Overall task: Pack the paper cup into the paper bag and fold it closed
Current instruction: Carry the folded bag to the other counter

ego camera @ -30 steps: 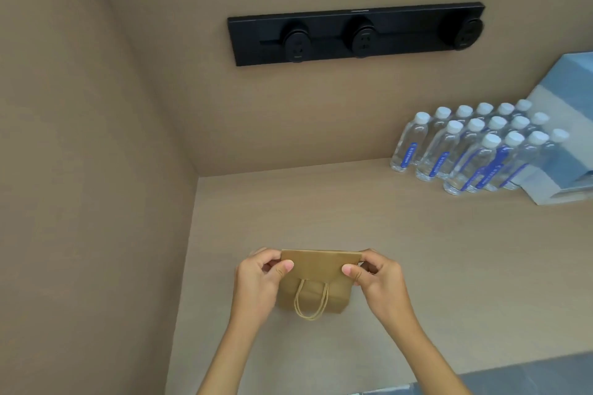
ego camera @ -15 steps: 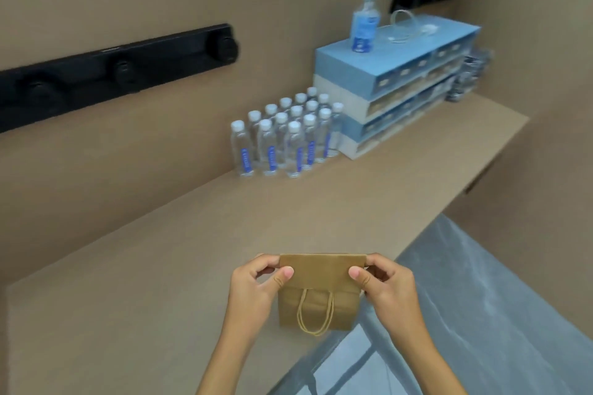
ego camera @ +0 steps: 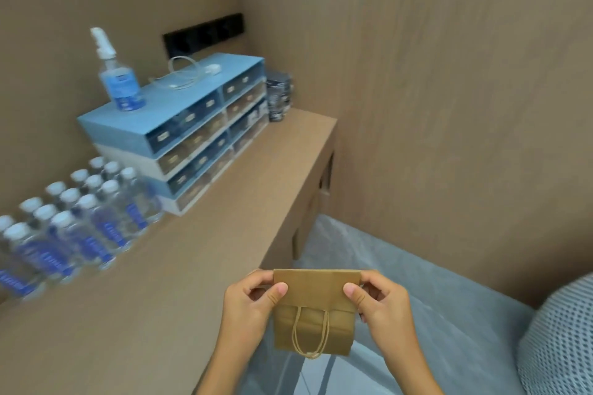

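Note:
A small brown paper bag (ego camera: 316, 327) hangs in the air past the counter's front edge, above the grey floor. Its top is folded over into a flat flap, and a twine handle loop dangles in front. My left hand (ego camera: 248, 305) pinches the flap's left end between thumb and fingers. My right hand (ego camera: 380, 303) pinches the right end the same way. No paper cup shows; the bag's inside is hidden.
A tan counter (ego camera: 179, 266) runs along the left wall. It carries several water bottles (ego camera: 73, 224), a blue drawer unit (ego camera: 183, 135) with a spray bottle (ego camera: 118, 80) on top, and dark cups (ego camera: 278, 96) at the far end. A dotted cushion (ego camera: 561, 340) sits lower right.
The view has swung to the right. The bag, held in both hands, has left the counter top and now hangs beyond its edge over the floor. The grip is unchanged.

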The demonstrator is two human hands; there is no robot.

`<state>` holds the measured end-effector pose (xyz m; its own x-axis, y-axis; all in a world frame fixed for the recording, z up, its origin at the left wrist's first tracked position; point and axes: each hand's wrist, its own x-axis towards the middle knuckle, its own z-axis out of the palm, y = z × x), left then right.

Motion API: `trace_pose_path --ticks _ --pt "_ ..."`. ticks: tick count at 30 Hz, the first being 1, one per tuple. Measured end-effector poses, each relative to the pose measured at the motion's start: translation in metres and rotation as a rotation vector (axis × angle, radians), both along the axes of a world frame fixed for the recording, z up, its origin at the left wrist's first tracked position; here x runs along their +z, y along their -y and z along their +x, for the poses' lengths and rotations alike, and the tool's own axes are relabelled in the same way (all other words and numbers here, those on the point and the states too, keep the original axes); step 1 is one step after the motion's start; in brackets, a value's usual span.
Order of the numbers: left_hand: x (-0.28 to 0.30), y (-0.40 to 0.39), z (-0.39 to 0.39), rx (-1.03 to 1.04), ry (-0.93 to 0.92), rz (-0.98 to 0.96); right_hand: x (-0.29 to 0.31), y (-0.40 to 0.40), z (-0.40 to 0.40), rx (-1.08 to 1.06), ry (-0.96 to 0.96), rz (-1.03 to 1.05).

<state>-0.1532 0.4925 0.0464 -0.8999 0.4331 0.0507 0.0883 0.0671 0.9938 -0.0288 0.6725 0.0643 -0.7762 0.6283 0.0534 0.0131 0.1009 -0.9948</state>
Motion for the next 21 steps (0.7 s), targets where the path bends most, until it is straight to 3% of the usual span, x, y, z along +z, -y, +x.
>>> trace_pose_path --ticks 9,21 --pt "-0.007 -0.156 -0.054 -0.217 -0.028 -0.001 -0.017 -0.121 -0.013 -0.256 0.018 0.003" --pt "-0.006 -0.366 -0.187 -0.363 -0.036 0.001 -0.015 -0.307 -0.128 -0.407 0.028 0.063"
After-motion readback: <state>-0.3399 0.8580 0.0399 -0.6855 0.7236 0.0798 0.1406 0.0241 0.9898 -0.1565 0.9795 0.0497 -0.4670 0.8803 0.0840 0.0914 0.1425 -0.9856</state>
